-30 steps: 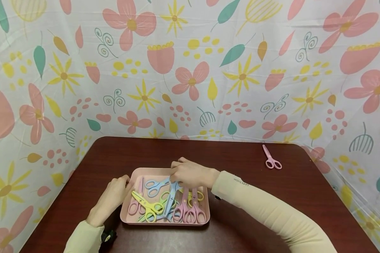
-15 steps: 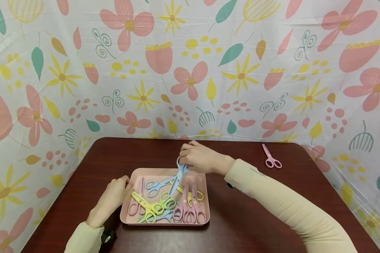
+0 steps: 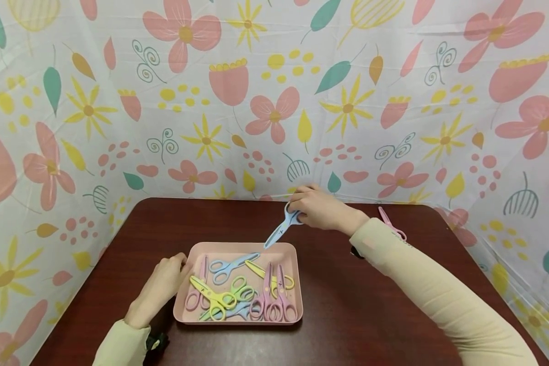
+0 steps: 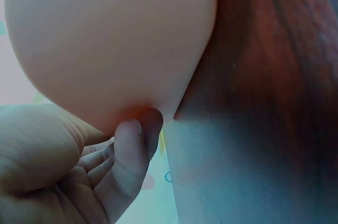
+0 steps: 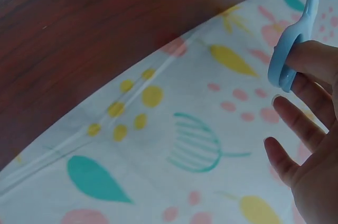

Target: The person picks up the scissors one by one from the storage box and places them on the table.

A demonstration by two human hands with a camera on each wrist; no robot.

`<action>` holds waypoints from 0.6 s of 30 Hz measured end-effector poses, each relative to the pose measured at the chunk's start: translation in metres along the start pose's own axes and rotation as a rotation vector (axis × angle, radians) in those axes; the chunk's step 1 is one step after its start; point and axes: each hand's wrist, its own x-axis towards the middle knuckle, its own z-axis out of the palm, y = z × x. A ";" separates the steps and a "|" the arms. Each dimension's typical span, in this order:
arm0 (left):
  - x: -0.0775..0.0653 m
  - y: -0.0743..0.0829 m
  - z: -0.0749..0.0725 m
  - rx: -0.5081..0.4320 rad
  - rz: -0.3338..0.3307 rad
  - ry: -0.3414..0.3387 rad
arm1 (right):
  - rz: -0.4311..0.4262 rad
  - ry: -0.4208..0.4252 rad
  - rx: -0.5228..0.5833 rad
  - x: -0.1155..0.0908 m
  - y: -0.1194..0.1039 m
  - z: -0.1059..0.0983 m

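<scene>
My right hand (image 3: 322, 207) holds a pair of light blue scissors (image 3: 280, 231) by its handles, above the back of the table, blades slanting down and left. In the right wrist view the scissors' blue handle (image 5: 288, 49) lies against the thumb and fingers. On the left, my left hand (image 3: 161, 284) holds the side of a pink tray (image 3: 274, 254); in the left wrist view its thumb and a finger pinch the tray's edge (image 4: 132, 76). Inside the tray lie several scissors: blue scissors (image 3: 230, 266), yellow scissors (image 3: 212, 296), green scissors (image 3: 240, 291) and pink scissors (image 3: 281, 297), partly overlapping.
Pink scissors (image 3: 386, 219) lie at the back right of the dark wood table (image 3: 347, 305), partly hidden by my right sleeve. A flower-patterned cloth (image 3: 274, 142) hangs behind and around the table.
My right hand has lifted the blue scissors out of the tray and carried them back and to the right. The left hand stays at the tray's side.
</scene>
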 end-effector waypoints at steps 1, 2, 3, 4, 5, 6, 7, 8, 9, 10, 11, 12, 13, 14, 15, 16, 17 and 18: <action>0.000 0.000 0.000 -0.004 -0.001 -0.004 | 0.017 0.000 0.009 -0.003 0.004 0.000; 0.000 0.000 0.000 -0.005 -0.001 -0.006 | 0.033 0.001 0.019 -0.006 0.007 0.000; 0.000 0.000 0.000 -0.009 0.000 -0.007 | 0.053 0.001 0.026 -0.009 0.010 -0.001; 0.000 0.000 0.000 -0.013 0.001 -0.008 | 0.075 0.000 0.032 -0.012 0.014 -0.001; 0.000 0.000 0.000 -0.014 0.002 -0.006 | 0.093 -0.001 0.037 -0.015 0.017 0.000; 0.000 0.000 0.000 -0.014 0.003 -0.005 | 0.113 -0.003 0.039 -0.018 0.021 0.000; 0.000 0.001 0.000 -0.016 0.002 -0.003 | 0.131 -0.005 0.038 -0.021 0.024 0.001; 0.000 0.001 0.000 -0.016 0.003 -0.004 | 0.150 -0.007 0.040 -0.024 0.028 0.001; 0.000 0.001 -0.001 -0.019 0.002 -0.004 | 0.169 -0.010 0.037 -0.027 0.032 0.002; 0.000 0.001 -0.001 -0.021 0.001 -0.007 | 0.185 -0.013 0.030 -0.030 0.035 0.003; 0.000 0.001 -0.001 -0.024 -0.001 -0.009 | 0.200 -0.018 0.022 -0.033 0.039 0.004; 0.000 0.001 -0.001 -0.025 -0.001 -0.008 | 0.215 -0.024 0.017 -0.036 0.042 0.006; 0.000 0.002 -0.001 -0.026 -0.001 -0.009 | 0.232 -0.032 0.015 -0.040 0.046 0.007; 0.000 0.001 0.000 -0.028 -0.002 -0.012 | 0.250 -0.040 0.018 -0.043 0.049 0.008; 0.000 0.001 0.000 -0.032 -0.004 -0.012 | 0.267 -0.048 0.017 -0.046 0.052 0.009; 0.000 0.001 0.000 -0.031 -0.005 -0.011 | 0.285 -0.056 0.021 -0.050 0.055 0.011; 0.000 0.001 0.000 -0.029 -0.005 -0.009 | 0.305 -0.062 0.028 -0.053 0.058 0.012; 0.000 0.001 0.000 -0.028 -0.005 -0.008 | 0.326 -0.067 0.033 -0.056 0.060 0.014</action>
